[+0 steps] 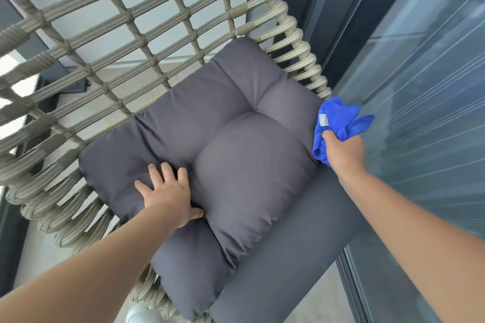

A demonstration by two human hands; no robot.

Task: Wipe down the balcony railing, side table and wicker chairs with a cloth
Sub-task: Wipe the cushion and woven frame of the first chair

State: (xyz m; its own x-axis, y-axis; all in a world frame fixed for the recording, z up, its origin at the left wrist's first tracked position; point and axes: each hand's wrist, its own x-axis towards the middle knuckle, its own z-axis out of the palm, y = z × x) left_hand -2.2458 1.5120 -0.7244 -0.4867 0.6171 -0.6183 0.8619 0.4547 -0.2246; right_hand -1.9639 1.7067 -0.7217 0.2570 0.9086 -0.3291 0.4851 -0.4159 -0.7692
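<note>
- Presently, wicker chair [136, 42]: woven cord lattice back and looped rim; fills the left and centre of the view.
- Back cushion [210, 144]: grey, tufted, leaning against the lattice over the seat cushion [288, 257].
- Left hand [168, 191]: fingers spread and nearly straight, pressing flat on the cushion's lower left part; it grips nothing.
- Right hand [343, 152]: fingers curled tight round the bunched blue microfibre cloth [338, 120], held at the chair's right edge, beside the glass panel [420, 86].
- Step in hand, judged: wiping the right-side rim.
- Method advised: keep the cushion pinned aside to bare the cords; work the cloth along each loop, not across; refold to a clean face.
</note>
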